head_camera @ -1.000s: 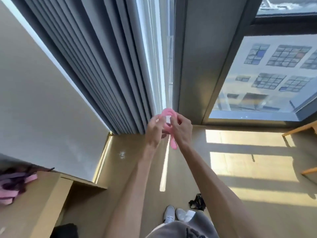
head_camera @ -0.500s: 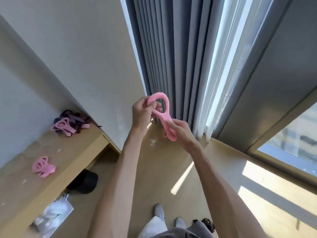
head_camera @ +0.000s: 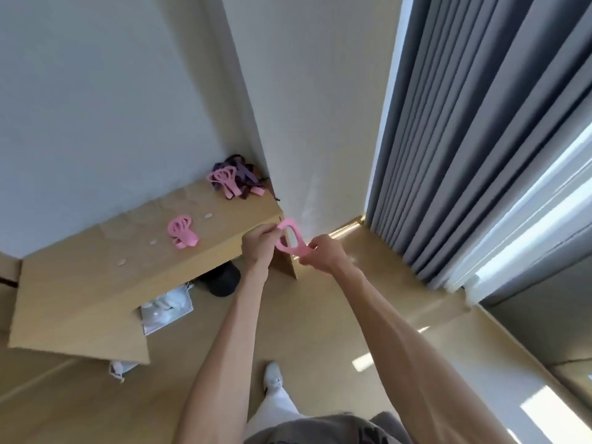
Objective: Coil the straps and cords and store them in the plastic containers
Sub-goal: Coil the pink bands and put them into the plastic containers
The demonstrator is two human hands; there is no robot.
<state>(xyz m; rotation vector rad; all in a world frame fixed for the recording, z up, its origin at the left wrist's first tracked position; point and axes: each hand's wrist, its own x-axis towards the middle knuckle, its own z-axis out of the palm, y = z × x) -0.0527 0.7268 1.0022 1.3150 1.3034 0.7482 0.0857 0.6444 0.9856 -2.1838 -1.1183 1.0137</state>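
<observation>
Scene: pale wooden bench [head_camera: 96,293] lying against white wall, grey pleated curtain [head_camera: 464,139] alongside | Hands: left hand [head_camera: 260,243] and right hand [head_camera: 323,254] both pinching a flat pink rubbery strap loop [head_camera: 290,241] in mid-air beside the bench end | Step: coiling, judging by looped shape | Next: tighter folding, then finding a container, none visible | Others: coiled pink strap [head_camera: 182,231] and pink-purple strap heap [head_camera: 235,181] sitting on bench.

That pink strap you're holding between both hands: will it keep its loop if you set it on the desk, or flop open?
Probably flops somewhat. The pink strap bends in a soft loop between the left hand and right hand, so it looks limp and light. The coiled pink strap on the desk keeps loose loops, so it may partly hold.
</observation>
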